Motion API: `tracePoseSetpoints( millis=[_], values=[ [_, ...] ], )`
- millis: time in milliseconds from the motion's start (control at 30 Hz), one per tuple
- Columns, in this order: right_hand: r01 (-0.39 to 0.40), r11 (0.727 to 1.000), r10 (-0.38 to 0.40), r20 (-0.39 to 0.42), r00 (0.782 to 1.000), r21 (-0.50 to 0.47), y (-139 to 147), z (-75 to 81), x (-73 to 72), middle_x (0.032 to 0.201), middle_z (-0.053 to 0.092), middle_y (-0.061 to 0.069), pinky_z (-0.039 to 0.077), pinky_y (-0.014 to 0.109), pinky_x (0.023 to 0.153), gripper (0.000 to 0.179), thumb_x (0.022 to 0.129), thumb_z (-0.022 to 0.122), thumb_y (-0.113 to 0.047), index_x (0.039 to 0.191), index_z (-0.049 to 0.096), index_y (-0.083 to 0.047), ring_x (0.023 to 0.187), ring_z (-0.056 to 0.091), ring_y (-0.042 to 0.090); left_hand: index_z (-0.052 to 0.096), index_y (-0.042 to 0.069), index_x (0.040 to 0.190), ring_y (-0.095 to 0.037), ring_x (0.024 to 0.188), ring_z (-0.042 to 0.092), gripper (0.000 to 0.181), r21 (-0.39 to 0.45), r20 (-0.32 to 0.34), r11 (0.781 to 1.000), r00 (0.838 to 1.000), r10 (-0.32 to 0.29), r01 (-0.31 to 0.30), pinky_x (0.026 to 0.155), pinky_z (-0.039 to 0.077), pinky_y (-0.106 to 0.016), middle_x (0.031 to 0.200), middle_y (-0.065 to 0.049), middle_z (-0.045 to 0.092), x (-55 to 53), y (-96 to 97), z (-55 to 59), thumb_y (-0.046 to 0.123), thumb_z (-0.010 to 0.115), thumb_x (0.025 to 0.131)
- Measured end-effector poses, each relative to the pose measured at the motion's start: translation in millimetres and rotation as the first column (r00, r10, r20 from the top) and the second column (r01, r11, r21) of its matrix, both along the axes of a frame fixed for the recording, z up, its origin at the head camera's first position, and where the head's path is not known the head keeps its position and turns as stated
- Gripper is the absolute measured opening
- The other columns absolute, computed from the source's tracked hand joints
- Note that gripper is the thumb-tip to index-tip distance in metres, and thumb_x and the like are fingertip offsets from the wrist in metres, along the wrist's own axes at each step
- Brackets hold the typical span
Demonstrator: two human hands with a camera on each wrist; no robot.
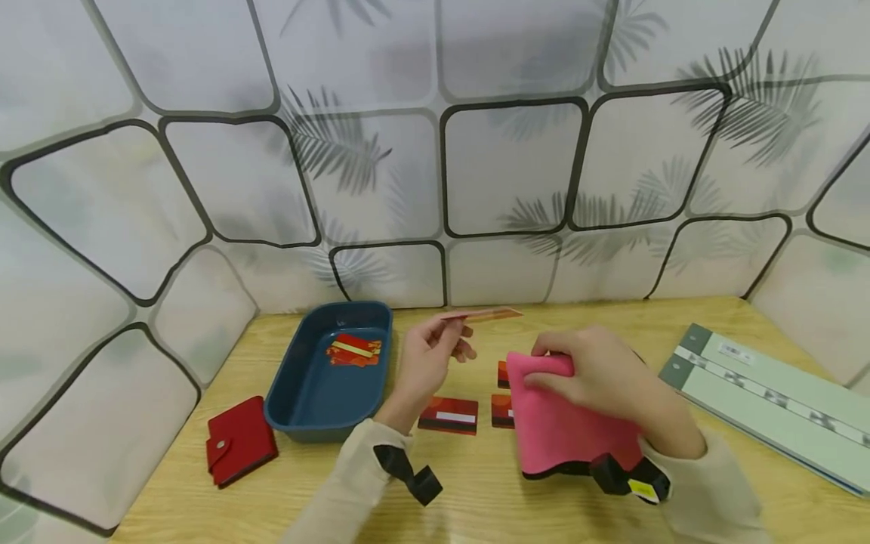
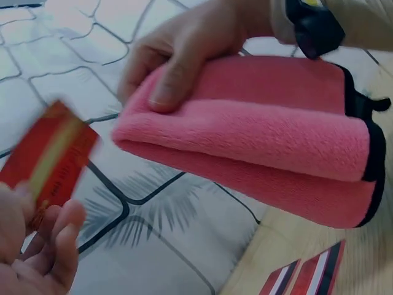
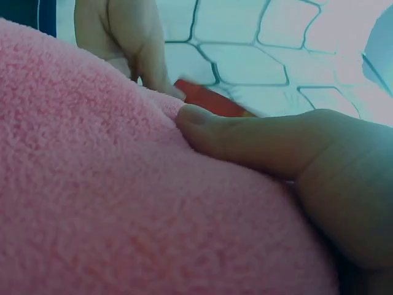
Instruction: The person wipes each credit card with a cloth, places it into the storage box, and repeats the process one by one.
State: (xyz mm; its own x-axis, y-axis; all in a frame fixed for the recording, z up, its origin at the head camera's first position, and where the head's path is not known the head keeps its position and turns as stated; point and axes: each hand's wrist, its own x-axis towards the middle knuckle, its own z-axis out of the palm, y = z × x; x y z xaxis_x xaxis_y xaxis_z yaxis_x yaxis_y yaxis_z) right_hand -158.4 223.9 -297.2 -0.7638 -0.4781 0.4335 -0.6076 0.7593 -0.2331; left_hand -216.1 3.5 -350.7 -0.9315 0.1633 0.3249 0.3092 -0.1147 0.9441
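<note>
My left hand (image 1: 428,355) pinches a red card with a gold band (image 2: 52,157) between thumb and fingers, above the table beside the blue tray (image 1: 274,404). In the head view that card appears nearly edge-on. My right hand (image 1: 598,374) grips a folded pink cloth (image 2: 245,126) with black edging, its thumb on the near face. The cloth hangs over the table and partly covers two red cards (image 1: 501,412) in the head view. Another red card (image 1: 448,415), with white and black stripes, lies by my left wrist. Several red-and-gold cards (image 1: 355,350) lie in the tray.
A red wallet (image 1: 242,440) with a snap strap lies left of the tray. On the right, a pale green flat box (image 1: 768,400) with a patterned band lies at an angle. A patterned fabric wall (image 1: 510,166) rises behind the wooden table (image 1: 469,483).
</note>
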Motion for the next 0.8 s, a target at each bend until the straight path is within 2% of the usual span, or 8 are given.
tracePoseSetpoints(
  millis=[100, 167, 300, 400, 533, 633, 733, 800],
  values=[
    [-0.026, 1.0, 0.026, -0.031, 0.999, -0.003, -7, 1.0, 1.8, 0.06, 0.041, -0.018, 0.034, 0.018, 0.05, 0.021, 0.078, 0.08, -0.029, 0.08, 0.059, -0.026, 0.054, 0.038, -0.001, 0.062, -0.009, 0.083, -0.007, 0.047, 0.052, 0.033, -0.065, 0.024, 0.996, 0.997, 0.068, -0.066, 0.046, 0.039, -0.018, 0.062, 0.0, 0.058, 2.7, 1.7, 0.8, 0.015, 0.048, 0.101],
    [-0.034, 0.999, 0.033, -0.054, 0.998, -0.01, -10, 1.9, 2.9, 0.061, 0.043, -0.018, 0.034, 0.019, 0.051, 0.021, 0.077, 0.08, -0.028, 0.081, 0.06, -0.024, 0.055, 0.039, -0.001, 0.056, -0.005, 0.076, -0.008, 0.047, 0.046, 0.037, -0.127, 0.028, 0.99, 0.997, 0.069, -0.065, 0.046, 0.034, -0.019, 0.059, 0.002, 0.051, 4.6, 3.7, 1.7, 0.019, 0.046, 0.102],
    [-0.029, 0.999, 0.028, -0.079, 0.996, -0.016, -15, 2.8, 3.9, 0.065, 0.051, -0.015, 0.036, 0.02, 0.052, 0.02, 0.077, 0.081, -0.026, 0.085, 0.063, -0.022, 0.056, 0.041, 0.0, 0.045, 0.002, 0.069, -0.011, 0.051, 0.035, 0.039, -0.282, -0.027, 0.959, 1.0, -0.003, -0.005, 0.051, 0.03, -0.021, 0.059, 0.001, 0.038, 9.1, 5.7, 3.0, 0.022, 0.045, 0.103],
    [-0.018, 1.0, 0.017, -0.114, 0.993, -0.009, -17, 1.2, 3.1, 0.069, 0.058, -0.013, 0.039, 0.022, 0.054, 0.02, 0.077, 0.081, -0.026, 0.087, 0.066, -0.02, 0.058, 0.045, 0.0, 0.045, 0.002, 0.066, -0.014, 0.054, 0.036, 0.042, -0.36, -0.083, 0.933, 0.994, -0.068, 0.034, 0.052, 0.031, -0.022, 0.061, -0.004, 0.039, 13.4, 6.5, 3.7, 0.021, 0.046, 0.103],
    [-0.003, 1.0, 0.001, -0.15, 0.989, -0.018, -19, -2.1, 2.1, 0.07, 0.062, -0.011, 0.039, 0.022, 0.053, 0.022, 0.075, 0.082, -0.027, 0.09, 0.069, -0.019, 0.057, 0.046, 0.001, 0.057, -0.003, 0.074, -0.021, 0.067, 0.053, 0.037, -0.372, -0.093, 0.921, 0.983, -0.158, 0.113, 0.062, 0.049, -0.027, 0.075, -0.016, 0.057, 17.9, 9.2, 4.9, 0.016, 0.045, 0.103],
    [0.001, 1.0, -0.006, -0.166, 0.986, -0.031, -20, -4.3, 1.6, 0.064, 0.056, -0.013, 0.034, 0.02, 0.05, 0.022, 0.075, 0.082, -0.028, 0.089, 0.068, -0.019, 0.053, 0.04, 0.0, 0.058, -0.004, 0.083, -0.026, 0.07, 0.059, 0.028, -0.384, -0.083, 0.91, 0.976, -0.2, 0.154, 0.066, 0.055, -0.034, 0.08, -0.02, 0.061, 20.1, 10.0, 5.2, 0.011, 0.045, 0.102],
    [-0.003, 0.999, -0.005, -0.185, 0.983, -0.044, -21, -5.8, 1.0, 0.06, 0.049, -0.014, 0.03, 0.018, 0.048, 0.022, 0.075, 0.082, -0.028, 0.086, 0.065, -0.019, 0.051, 0.035, 0.0, 0.06, -0.006, 0.1, -0.029, 0.068, 0.061, 0.015, -0.366, -0.068, 0.914, 0.975, -0.21, 0.172, 0.064, 0.056, -0.036, 0.086, -0.021, 0.065, 21.0, 9.7, 5.0, 0.005, 0.05, 0.099],
    [0.01, 0.999, -0.019, -0.185, 0.983, -0.047, -20, -5.7, 1.2, 0.06, 0.047, -0.013, 0.03, 0.019, 0.048, 0.023, 0.075, 0.082, -0.029, 0.084, 0.064, -0.019, 0.052, 0.036, 0.0, 0.059, -0.007, 0.113, -0.03, 0.067, 0.064, 0.02, -0.339, -0.059, 0.927, 0.98, -0.19, 0.159, 0.062, 0.056, -0.03, 0.09, -0.022, 0.068, 20.8, 9.9, 4.8, 0.002, 0.054, 0.096]
  ],
)
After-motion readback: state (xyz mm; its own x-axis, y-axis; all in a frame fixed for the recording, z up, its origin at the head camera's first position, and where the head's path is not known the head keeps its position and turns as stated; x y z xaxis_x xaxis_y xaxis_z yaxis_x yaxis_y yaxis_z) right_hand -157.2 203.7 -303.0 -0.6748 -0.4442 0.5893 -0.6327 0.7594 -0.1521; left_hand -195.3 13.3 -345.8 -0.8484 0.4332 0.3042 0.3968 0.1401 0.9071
